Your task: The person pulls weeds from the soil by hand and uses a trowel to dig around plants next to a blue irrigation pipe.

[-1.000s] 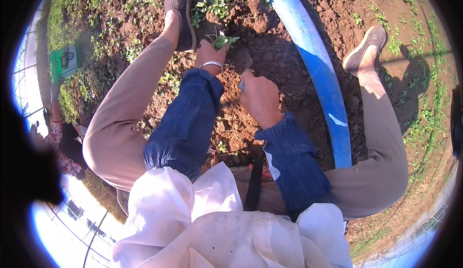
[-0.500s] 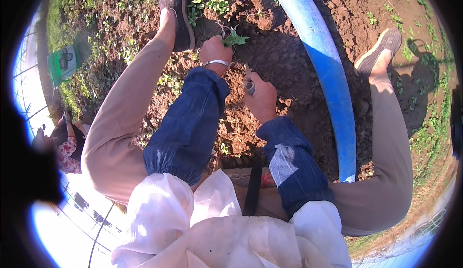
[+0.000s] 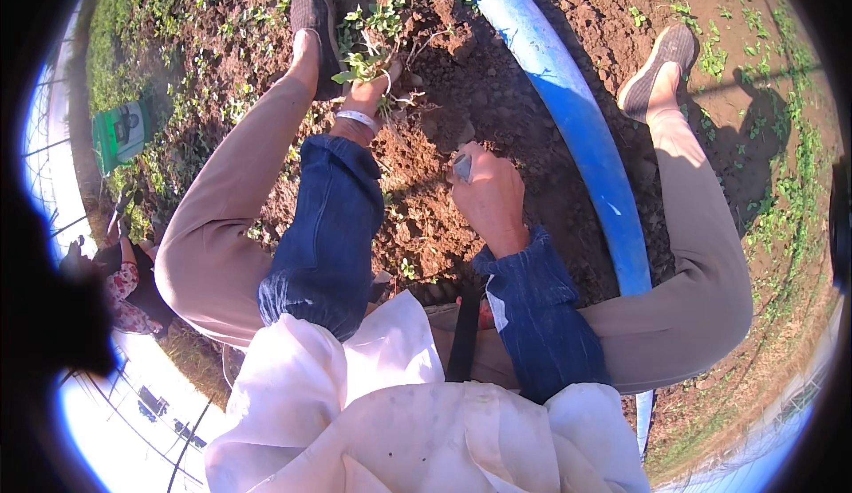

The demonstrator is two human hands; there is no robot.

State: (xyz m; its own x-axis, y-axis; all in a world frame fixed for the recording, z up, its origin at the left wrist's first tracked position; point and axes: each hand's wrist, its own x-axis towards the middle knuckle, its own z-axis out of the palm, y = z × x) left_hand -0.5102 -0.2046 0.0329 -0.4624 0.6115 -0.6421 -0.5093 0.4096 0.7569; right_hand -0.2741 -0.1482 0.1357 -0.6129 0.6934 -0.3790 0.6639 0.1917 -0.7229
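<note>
My left hand (image 3: 366, 100), with a pale band at the wrist, is closed around an uprooted weed (image 3: 359, 69). Green leaves stick out past the fingers, and thin pale roots hang on the right side of the hand. To the right and nearer to me, my right hand (image 3: 491, 193) grips a short-handled tool (image 3: 462, 167) just over the soil. Only the rounded grey end of its handle shows clearly; its working end cannot be made out. Loose brown soil (image 3: 417, 227) lies under and between both hands.
A thick blue hose (image 3: 581, 111) curves along the right of the dug soil. My shoes (image 3: 315, 36) stand on either side. Low green plants (image 3: 390, 18) grow ahead. At far left are a green container (image 3: 122, 135) and another person (image 3: 133, 293) in a flowered sleeve.
My left hand has moved left and slightly nearer, with the weed's roots now showing. My right hand has shifted slightly right and nearer. The view has also moved a little.
</note>
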